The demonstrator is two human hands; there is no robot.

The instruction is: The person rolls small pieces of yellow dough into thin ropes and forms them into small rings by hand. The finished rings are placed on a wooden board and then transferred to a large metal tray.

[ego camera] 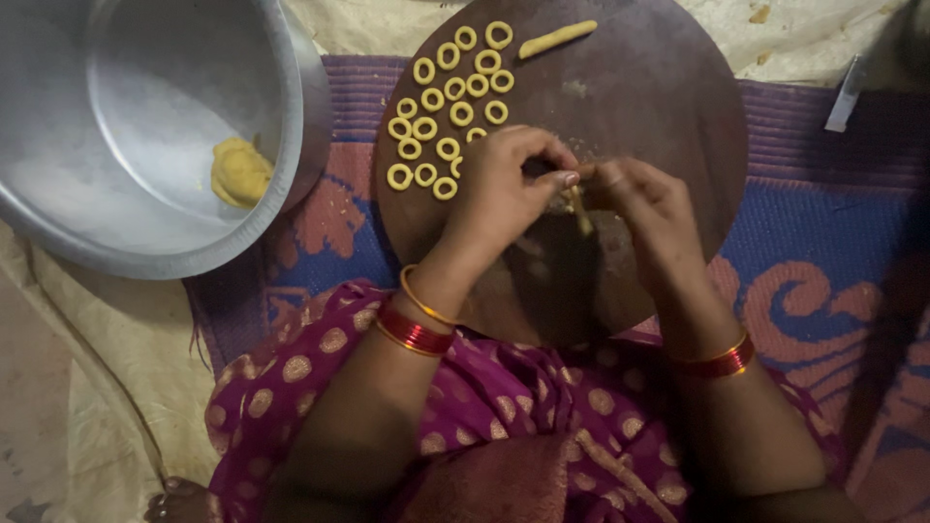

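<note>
Yellow dough, a thin strip [579,208], hangs between the fingertips of both hands above the round wooden board [659,107]. The left hand [504,189] pinches its upper end with thumb and fingers closed; the right hand [649,208] grips it likewise from the other side. Small dough rings [449,107] lie in rows on the board's far left part, with a dough roll [557,39] near its far edge. A steel bowl [58,213] holding a dough lump [239,172] sits to the left on a patterned mat [823,213].
</note>
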